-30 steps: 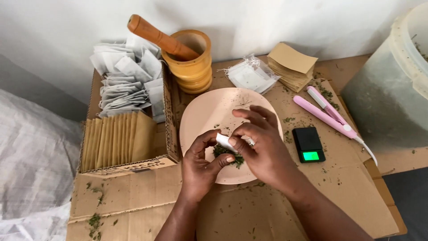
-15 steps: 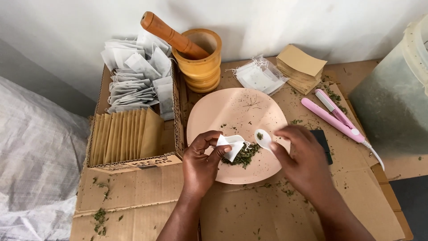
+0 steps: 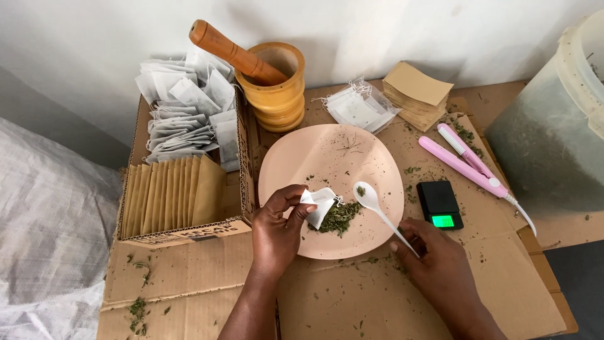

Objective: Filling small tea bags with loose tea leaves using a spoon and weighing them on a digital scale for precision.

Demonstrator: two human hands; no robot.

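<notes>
I see my left hand [image 3: 277,234] pinching an empty white tea bag [image 3: 319,203] between thumb and fingertips, held over the near left part of the pink plate [image 3: 302,157], just beside the pile of dried herbs [image 3: 340,218]. My right hand [image 3: 437,259] grips the handle end of a white plastic spoon [image 3: 379,212]. Its long axis runs from near right to far left, bowl pointing toward the bag, a few flakes in it. A small black pocket scale [image 3: 439,204] sits just right of the plate.

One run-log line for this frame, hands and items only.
left hand: pinches white tea bag open | right hand: holds white spoon | dried herb pile: on pink plate
</notes>
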